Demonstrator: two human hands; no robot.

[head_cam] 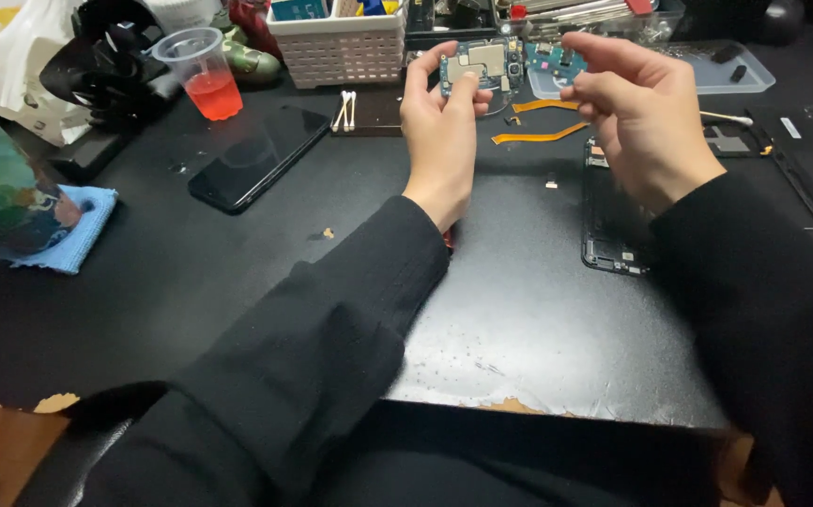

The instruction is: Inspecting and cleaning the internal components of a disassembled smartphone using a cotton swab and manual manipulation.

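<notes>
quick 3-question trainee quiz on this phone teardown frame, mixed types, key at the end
1. True or false: the left hand holds the small circuit board.
2. What lies on the desk right of the plastic cup of red drink? A) a dark phone B) a stapler C) a mug
3. What colour are the flex ribbons under the right hand?

Key: 1 true. 2 A. 3 orange.
</notes>
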